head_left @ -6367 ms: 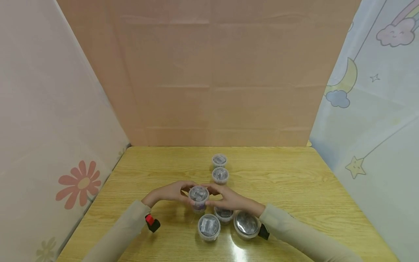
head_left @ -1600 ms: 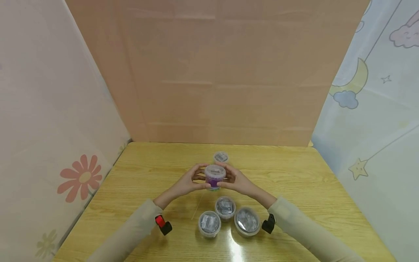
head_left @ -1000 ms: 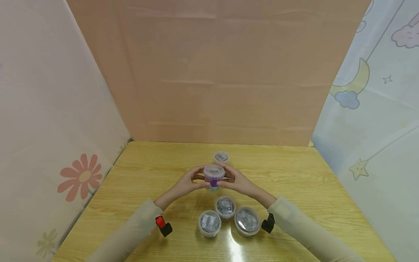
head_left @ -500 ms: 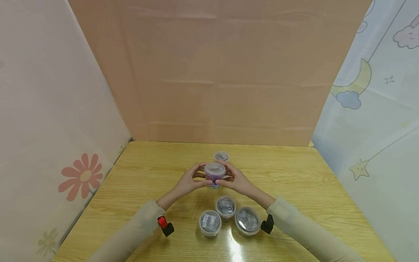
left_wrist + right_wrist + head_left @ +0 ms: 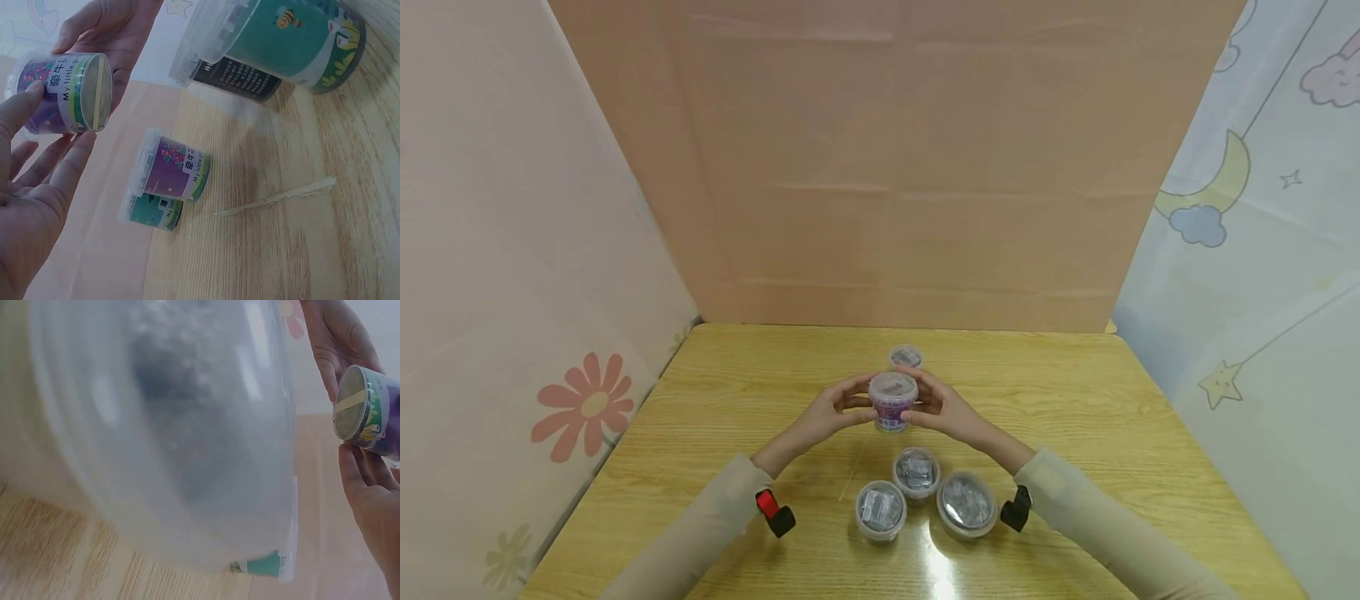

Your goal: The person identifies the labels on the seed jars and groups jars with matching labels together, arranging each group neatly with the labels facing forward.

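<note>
Both hands hold a small lidded plastic tub (image 5: 892, 402) upright between them, above the table. Its purple label carries flowers and the words "My little", seen on the tub (image 5: 59, 94) in the left wrist view. My left hand (image 5: 832, 412) grips its left side, thumb on the label. From the right, my right hand (image 5: 946, 414) grips it, thumb at the front and fingers behind. A pale strip crosses the underside of the tub (image 5: 353, 403) in the right wrist view. Behind it stand another purple-labelled tub (image 5: 175, 167) and a green-labelled tub (image 5: 150, 211).
Nearer the front are two tubs (image 5: 881, 512) (image 5: 916, 472) and a wider one (image 5: 967, 505), all clear-lidded with grey packets showing. A thin pale strip (image 5: 278, 197) lies on the wooden table (image 5: 760, 358). Patterned sheets (image 5: 1285, 350) stand at the sides.
Since the oldest frame the hands have carried the tub right and away from the body. Over the last second it has turned in the fingers, bringing the label's writing to the front.
</note>
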`<action>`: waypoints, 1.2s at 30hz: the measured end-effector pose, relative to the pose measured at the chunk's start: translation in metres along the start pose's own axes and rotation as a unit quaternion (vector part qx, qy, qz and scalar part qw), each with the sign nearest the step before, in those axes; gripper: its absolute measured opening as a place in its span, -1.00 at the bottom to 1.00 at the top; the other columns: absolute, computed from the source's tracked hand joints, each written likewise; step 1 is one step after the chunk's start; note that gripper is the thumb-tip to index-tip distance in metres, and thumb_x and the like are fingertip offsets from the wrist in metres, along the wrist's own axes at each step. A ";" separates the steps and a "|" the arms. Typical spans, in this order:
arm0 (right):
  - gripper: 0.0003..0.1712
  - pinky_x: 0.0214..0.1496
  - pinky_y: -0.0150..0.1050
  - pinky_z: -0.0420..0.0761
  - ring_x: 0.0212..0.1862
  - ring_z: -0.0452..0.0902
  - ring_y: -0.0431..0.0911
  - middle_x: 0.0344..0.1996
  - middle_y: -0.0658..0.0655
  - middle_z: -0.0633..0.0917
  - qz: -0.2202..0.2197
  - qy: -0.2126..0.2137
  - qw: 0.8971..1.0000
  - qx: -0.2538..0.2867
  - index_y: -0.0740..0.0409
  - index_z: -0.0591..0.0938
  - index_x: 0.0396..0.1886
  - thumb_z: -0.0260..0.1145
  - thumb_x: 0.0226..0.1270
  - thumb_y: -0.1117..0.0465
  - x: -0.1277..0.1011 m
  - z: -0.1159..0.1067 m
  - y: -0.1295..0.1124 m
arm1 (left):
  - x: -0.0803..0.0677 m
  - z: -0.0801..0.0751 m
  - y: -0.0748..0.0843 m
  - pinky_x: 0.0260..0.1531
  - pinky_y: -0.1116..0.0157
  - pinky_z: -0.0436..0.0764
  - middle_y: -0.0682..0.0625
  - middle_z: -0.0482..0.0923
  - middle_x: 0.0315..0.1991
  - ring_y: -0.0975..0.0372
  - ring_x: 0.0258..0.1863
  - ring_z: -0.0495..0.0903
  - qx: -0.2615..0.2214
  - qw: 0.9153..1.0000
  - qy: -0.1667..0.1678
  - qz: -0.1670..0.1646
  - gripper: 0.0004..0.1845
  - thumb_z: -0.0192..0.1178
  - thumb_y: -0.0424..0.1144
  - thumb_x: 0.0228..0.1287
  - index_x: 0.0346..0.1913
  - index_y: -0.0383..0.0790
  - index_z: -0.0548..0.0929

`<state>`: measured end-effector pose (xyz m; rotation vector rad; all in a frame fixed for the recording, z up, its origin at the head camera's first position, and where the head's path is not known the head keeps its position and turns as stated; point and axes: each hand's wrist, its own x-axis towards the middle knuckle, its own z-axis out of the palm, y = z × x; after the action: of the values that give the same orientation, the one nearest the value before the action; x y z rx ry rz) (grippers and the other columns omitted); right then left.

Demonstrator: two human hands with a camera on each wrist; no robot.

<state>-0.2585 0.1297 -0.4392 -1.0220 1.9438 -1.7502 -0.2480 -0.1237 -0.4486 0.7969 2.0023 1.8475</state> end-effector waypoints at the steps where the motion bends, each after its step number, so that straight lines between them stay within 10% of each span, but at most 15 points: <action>1: -0.20 0.11 -0.22 0.53 0.15 0.44 -0.14 0.19 0.33 0.41 0.001 0.001 1.000 0.000 0.20 0.02 0.45 0.20 0.31 0.34 0.000 0.000 0.001 | 0.000 0.000 0.000 0.03 0.22 0.56 -0.16 0.35 0.25 -0.01 0.16 0.44 0.000 1.000 0.000 0.001 -0.34 0.20 -0.20 0.25 0.39 -0.07 0.22; 11: -0.25 0.10 -0.23 0.55 0.13 0.45 -0.10 0.19 0.32 0.40 0.001 0.027 1.000 -0.013 0.18 0.11 0.42 0.22 0.29 0.34 0.004 0.003 -0.002 | 0.001 0.000 -0.001 -0.05 0.25 0.60 -0.23 0.43 0.16 -0.03 0.09 0.49 0.035 0.998 0.040 0.020 -0.39 0.19 -0.35 0.24 0.35 -0.17 0.28; 20: -0.29 0.06 0.03 0.54 0.07 0.44 0.24 0.12 0.37 0.43 0.017 0.073 0.994 -0.074 0.34 0.19 0.36 0.24 0.25 0.41 0.006 0.012 -0.030 | -0.006 0.007 0.030 -0.04 0.24 0.60 -0.27 0.45 0.12 -0.07 0.07 0.49 0.051 0.995 0.085 0.008 -0.42 0.21 -0.42 0.20 0.29 -0.28 0.32; 36: -0.30 -0.03 -0.30 0.61 0.07 0.45 0.25 0.12 0.39 0.45 0.028 0.074 0.995 -0.066 0.28 0.21 0.37 0.23 0.26 0.40 0.006 0.010 -0.032 | -0.005 0.009 0.032 -0.07 0.26 0.61 -0.26 0.47 0.10 -0.07 0.04 0.51 0.071 0.993 0.095 0.008 -0.45 0.22 -0.37 0.21 0.27 -0.28 0.35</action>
<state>-0.2467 0.1182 -0.4086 -0.8933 2.1819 -1.7301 -0.2326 -0.1184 -0.4196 0.6980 2.2731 1.8692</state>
